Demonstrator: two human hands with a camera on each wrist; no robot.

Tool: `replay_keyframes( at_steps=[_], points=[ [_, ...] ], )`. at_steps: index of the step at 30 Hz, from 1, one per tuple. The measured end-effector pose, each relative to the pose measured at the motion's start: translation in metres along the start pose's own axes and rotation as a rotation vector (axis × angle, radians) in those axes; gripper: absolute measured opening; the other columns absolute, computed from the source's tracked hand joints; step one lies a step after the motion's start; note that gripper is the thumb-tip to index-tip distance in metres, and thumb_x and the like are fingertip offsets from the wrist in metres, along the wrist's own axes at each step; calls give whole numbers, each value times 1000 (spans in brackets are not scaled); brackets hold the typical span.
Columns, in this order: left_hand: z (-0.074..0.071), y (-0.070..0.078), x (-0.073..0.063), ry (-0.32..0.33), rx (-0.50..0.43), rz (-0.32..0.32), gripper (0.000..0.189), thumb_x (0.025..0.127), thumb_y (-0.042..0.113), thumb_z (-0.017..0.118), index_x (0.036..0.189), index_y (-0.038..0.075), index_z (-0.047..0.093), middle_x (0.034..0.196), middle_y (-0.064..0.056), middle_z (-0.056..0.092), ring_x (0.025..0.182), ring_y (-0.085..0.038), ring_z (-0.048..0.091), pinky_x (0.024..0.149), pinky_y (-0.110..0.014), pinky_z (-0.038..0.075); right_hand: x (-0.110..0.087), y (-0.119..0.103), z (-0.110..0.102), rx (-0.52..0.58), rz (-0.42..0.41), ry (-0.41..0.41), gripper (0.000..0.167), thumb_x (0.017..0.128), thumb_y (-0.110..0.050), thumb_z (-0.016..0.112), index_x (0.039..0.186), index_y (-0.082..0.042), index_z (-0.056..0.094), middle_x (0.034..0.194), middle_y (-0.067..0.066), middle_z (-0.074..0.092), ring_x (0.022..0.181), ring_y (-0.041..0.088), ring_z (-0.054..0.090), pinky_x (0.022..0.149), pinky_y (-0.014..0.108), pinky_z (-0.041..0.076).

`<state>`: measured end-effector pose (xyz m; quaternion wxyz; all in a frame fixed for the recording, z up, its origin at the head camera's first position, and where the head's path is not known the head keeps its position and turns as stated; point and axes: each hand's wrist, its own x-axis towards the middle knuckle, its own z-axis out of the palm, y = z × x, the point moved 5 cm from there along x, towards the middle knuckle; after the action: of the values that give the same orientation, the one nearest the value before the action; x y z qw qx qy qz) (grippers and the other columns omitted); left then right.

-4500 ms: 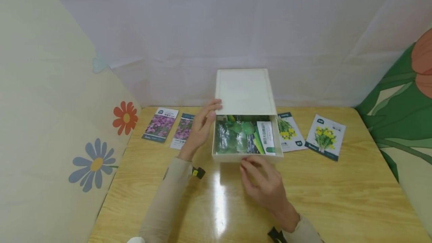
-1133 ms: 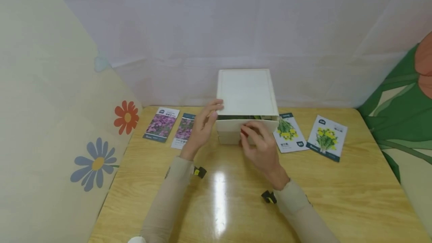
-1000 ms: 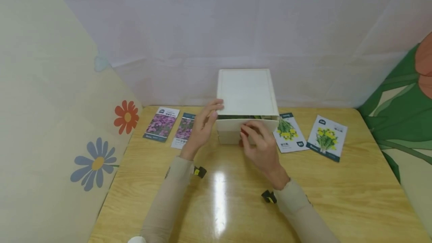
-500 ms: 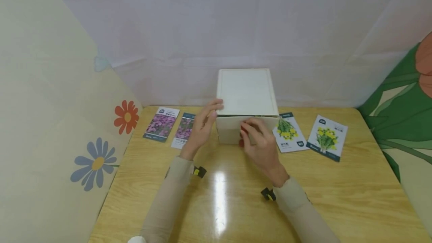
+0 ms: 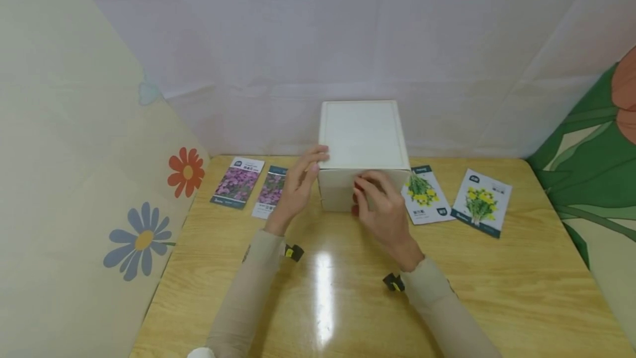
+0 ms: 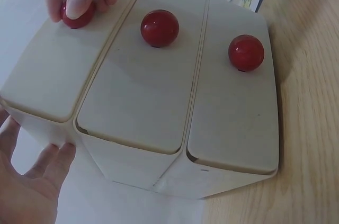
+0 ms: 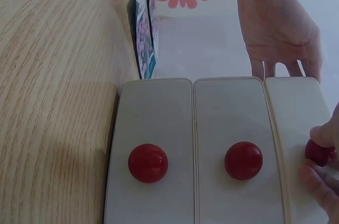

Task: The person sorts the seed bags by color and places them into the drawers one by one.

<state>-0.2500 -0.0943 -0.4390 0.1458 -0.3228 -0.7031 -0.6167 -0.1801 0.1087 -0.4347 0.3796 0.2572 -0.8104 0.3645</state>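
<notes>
A small white chest of drawers [image 5: 365, 134] stands against the back curtain, its three drawer fronts each carrying a round red knob. My right hand [image 5: 385, 211] pinches the top drawer's knob [image 6: 77, 21] between thumb and fingers. That drawer [image 6: 47, 70] sits level with the other fronts, its inside hidden. My left hand [image 5: 296, 189] rests extended fingers on the chest's left side and top edge. The middle knob [image 6: 160, 28] and bottom knob [image 6: 246, 53] are untouched.
Two purple-flower seed packets [image 5: 237, 184] lie left of the chest, one partly behind my left hand. To the right are two yellow-flower packets, one beside the chest [image 5: 426, 195] and one farther out [image 5: 480, 203]. All lie on the wooden table [image 5: 497, 291].
The top drawer, pulled out earlier with green packets showing inside, has slid back into the chest. My right hand moved away from me with its knob; my left hand kept its place.
</notes>
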Motion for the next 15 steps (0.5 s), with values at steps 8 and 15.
replay_keyframes(
  at_steps=[8,15],
  points=[
    [0,-1,1,-3,32,-6,32,112,11,45,135,-1,64,156,-17,57,153,-28,46,129,-47,38,1,1,2,21,24,16,29,89,7,80,118,4,77,123,19,69,110,33,71,101,30,61],
    [0,0,1,-4,30,4,31,111,6,46,135,-2,64,155,-18,57,152,-30,47,127,-48,42,1,1,2,11,5,38,30,88,8,82,117,4,77,123,19,69,109,32,72,104,24,58]
  ],
)
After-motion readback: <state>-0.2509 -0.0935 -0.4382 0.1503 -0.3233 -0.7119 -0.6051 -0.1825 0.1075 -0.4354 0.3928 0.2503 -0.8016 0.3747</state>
